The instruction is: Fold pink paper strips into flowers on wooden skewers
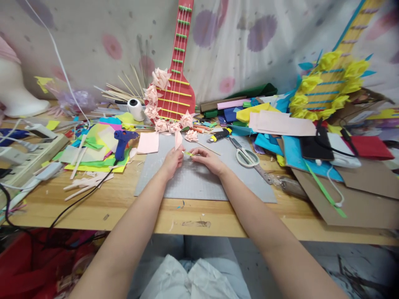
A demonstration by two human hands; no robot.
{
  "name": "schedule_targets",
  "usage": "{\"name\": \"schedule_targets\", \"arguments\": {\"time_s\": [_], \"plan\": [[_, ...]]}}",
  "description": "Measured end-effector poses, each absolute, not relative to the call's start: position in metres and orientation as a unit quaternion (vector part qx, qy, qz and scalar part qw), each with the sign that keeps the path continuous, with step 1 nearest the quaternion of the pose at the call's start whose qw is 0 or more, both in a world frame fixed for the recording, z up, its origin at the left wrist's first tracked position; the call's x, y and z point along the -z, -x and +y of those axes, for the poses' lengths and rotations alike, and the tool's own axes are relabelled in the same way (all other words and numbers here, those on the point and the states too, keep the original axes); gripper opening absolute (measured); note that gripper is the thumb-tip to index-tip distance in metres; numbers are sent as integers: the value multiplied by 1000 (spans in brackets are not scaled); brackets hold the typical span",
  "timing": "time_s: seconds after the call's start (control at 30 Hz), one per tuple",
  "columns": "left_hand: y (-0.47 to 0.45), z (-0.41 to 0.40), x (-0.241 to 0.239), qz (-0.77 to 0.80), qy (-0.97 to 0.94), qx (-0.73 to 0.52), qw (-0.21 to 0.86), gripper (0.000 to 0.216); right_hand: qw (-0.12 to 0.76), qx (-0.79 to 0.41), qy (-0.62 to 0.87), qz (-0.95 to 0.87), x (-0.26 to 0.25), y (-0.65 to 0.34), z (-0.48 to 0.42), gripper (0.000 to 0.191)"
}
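Observation:
Over the grey cutting mat, my left hand is closed on a piece of pink paper that sticks up above its fingers. Close beside it, my right hand pinches a thin yellow-green strip, which points toward the left fingers. Whether the strip touches the pink paper is too small to tell. Beyond my hands lies a pink paper flower with a thin stick. A flat pink paper square lies left of my left hand.
A red paper guitar edged with pink flowers stands behind the mat. Scissors and a yellow-black utility knife lie to the right. At left are a blue glue gun, paper scraps and a power strip. Brown cardboard covers the right side.

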State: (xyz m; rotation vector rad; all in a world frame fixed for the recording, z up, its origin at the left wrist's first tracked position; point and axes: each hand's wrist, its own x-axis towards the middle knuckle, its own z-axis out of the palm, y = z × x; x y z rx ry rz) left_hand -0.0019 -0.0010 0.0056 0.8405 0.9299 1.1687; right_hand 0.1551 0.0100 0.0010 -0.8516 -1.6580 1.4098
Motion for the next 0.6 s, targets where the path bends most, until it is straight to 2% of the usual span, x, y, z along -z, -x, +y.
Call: {"name": "schedule_targets", "arguments": {"time_s": [0.3, 0.6], "plan": [[4, -2, -7, 420, -371, -486, 671, 25, 402, -500, 351, -682, -3, -160, 10, 19], [-1, -2, 0, 476, -445, -492, 578, 16, 391, -437, 399, -705, -2, -154, 10, 26]]}}
